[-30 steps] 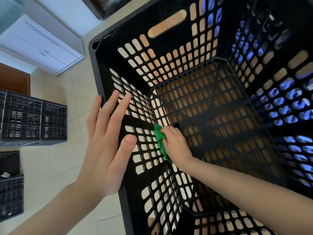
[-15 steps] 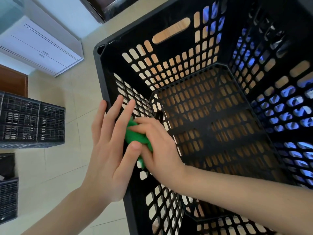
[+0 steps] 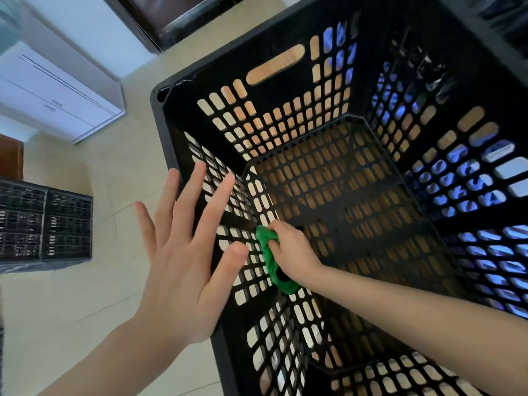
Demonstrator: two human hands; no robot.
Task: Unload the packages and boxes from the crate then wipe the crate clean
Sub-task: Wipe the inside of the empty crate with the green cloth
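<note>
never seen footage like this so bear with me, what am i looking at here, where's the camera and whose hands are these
No machine here: a person wears one camera on the head, looking down at their own hands. The black crate has slotted walls; wood shows through them. The right hand reaches inside, fingers curled round a green cloth pressed on the side wall. The left hand lies open, fingers spread, at that wall's outside, seemingly steadying it. Other crates stand on the floor, left.

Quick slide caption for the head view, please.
Right hand grips a green cloth against the inner wall of the empty black crate while the open left hand spreads over its rim.
</note>
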